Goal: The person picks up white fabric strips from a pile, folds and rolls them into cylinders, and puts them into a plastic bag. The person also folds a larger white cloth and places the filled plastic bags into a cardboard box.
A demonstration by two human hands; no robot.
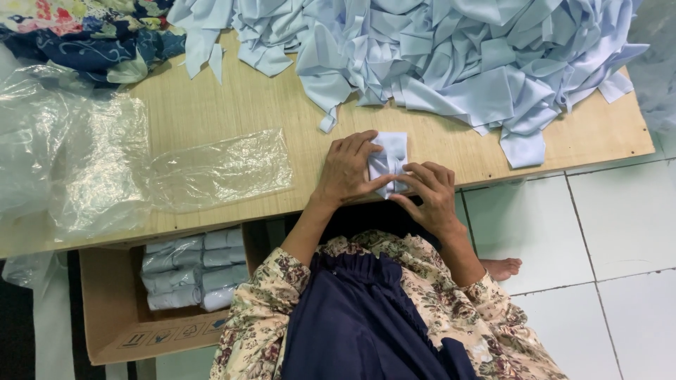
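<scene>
A small folded piece of pale blue cloth [389, 160] lies at the near edge of the wooden table [232, 112]. My left hand [348, 171] presses on its left side with fingers and thumb pinching it. From the right, my right hand [431, 197] grips its lower corner. Behind them, a large heap of pale blue cloth pieces [451, 56] covers the far side of the table.
Clear plastic bags [218, 169] lie on the table's left half, with more crumpled plastic [49, 155] at the far left. Floral fabric [91, 35] sits at the top left. A cardboard box [120, 317] under the table holds several packed cloth bundles [193, 271]. White floor tiles [605, 232] lie to the right.
</scene>
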